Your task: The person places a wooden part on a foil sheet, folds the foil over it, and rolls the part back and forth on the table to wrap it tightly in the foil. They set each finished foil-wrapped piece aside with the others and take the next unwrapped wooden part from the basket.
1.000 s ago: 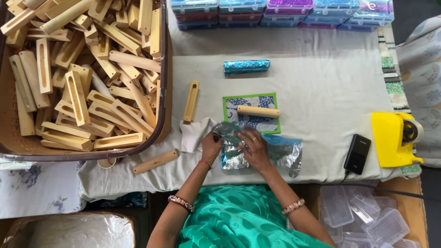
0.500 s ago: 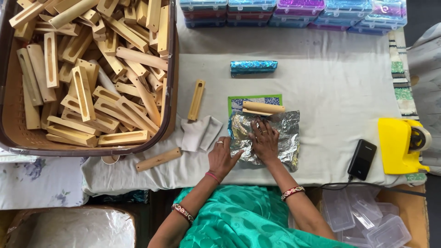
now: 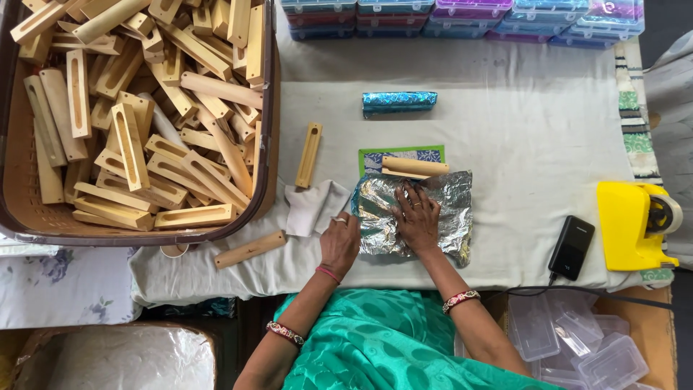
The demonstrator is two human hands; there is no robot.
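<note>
Right hand (image 3: 417, 219) lies flat, fingers spread, pressing the one silver foil sheet (image 3: 447, 209) mid-tabletop; left hand (image 3: 339, 240) rests loosely curled at its left edge (one wooden block (image 3: 413, 167) just beyond).

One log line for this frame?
left hand: on foil edge | right hand: flat on foil | block: at foil's top edge | basket: left

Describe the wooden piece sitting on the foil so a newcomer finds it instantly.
Start at the big brown basket of wooden blocks, then go right to the crinkled silver foil sheet. The rounded pale wooden piece lies across its top edge, over a green-bordered card.
</note>
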